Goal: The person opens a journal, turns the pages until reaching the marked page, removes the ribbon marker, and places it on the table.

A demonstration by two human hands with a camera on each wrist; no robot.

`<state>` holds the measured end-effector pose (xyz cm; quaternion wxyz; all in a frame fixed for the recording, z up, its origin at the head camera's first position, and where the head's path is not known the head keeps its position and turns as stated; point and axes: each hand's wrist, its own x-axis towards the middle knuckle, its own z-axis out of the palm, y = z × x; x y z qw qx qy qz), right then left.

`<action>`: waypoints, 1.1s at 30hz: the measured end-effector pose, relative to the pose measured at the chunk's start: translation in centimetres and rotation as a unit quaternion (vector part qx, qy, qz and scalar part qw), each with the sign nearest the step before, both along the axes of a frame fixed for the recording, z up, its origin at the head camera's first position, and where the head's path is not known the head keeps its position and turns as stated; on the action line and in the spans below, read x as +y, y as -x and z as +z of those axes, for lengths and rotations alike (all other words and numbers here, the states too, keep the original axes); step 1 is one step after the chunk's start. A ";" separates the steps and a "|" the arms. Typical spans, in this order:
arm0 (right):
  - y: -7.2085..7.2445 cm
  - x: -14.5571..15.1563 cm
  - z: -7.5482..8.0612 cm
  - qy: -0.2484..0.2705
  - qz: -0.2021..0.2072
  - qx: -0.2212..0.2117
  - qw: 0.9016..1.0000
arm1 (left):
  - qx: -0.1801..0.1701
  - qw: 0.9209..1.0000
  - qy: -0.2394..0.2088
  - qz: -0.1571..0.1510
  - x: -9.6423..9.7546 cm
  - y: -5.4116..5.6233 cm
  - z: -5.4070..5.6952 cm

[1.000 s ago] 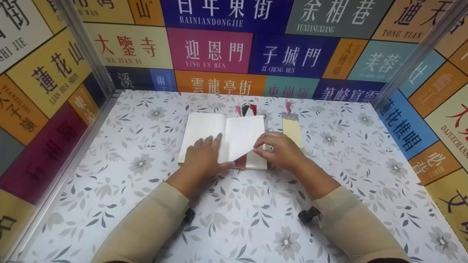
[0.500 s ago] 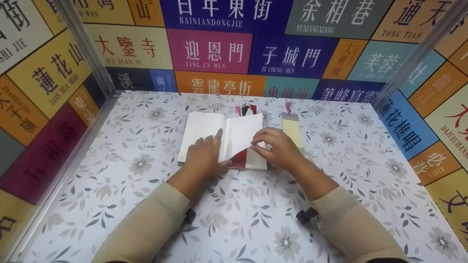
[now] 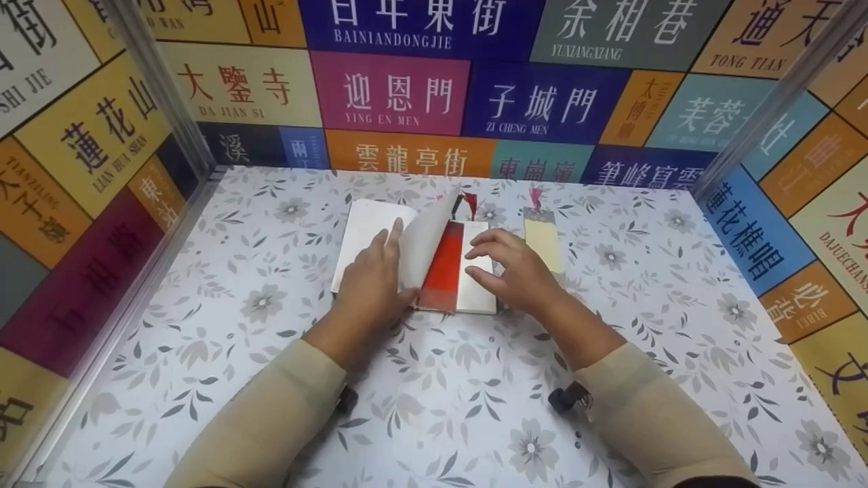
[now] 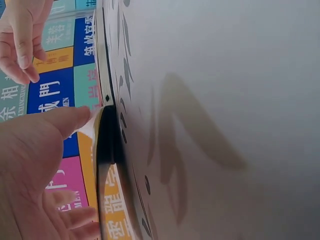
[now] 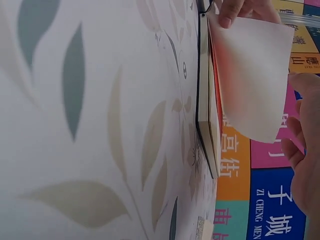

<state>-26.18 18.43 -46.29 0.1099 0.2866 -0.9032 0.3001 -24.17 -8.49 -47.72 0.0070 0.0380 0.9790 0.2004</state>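
Note:
An open book (image 3: 479, 288) with blank pages lies on the flowered tabletop. One leaf (image 3: 428, 234) stands raised, curving leftward; the right wrist view also shows this lifted leaf (image 5: 260, 80). Under it a red bookmark (image 3: 444, 264) lies on the right-hand page. My left hand (image 3: 369, 274) rests over the left side of the book, fingers extended, its thumb by the foot of the raised leaf. Just right of the leaf, my right hand (image 3: 519, 268) hovers over the right page, fingers loosely bent and parted, pinching nothing. In the left wrist view the book is mostly hidden.
Right of the book lies a pale yellow bookmark (image 3: 540, 244) with a grey top and pink tassel. Dark and red tassels (image 3: 470, 205) stick out beyond the book's top edge. Panels with printed Chinese signs (image 3: 400, 95) enclose the table's back and sides.
The leaf has swung up and leftward, uncovering the red bookmark. My right fingers, pinching the leaf's edge before, have let go and spread. My left hand has shifted slightly.

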 end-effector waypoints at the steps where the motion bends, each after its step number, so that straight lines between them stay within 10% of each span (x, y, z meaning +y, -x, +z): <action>1: 0.1 -0.1 0.0 -0.003 -0.001 -0.009 1.000 | 0.016 1.000 0.000 0.001 -0.1 0.0 0.0; 9: 0.9 -1.1 -0.1 -0.033 -0.037 -0.085 0.995 | 0.099 0.994 0.054 -0.013 -0.9 -0.1 0.5; 17: 2.4 -2.2 -1.0 -0.118 -0.084 -0.206 0.968 | 0.109 0.990 0.082 -0.019 -1.3 -0.3 1.2; 27: 3.2 -3.0 -2.4 -0.164 -0.112 -0.229 0.953 | 0.001 0.990 0.082 -0.111 -1.7 -0.5 0.4; 33: 3.5 -4.1 -2.7 -0.166 -0.122 -0.252 0.946 | -0.048 0.988 0.090 -0.113 -1.8 -0.7 -0.2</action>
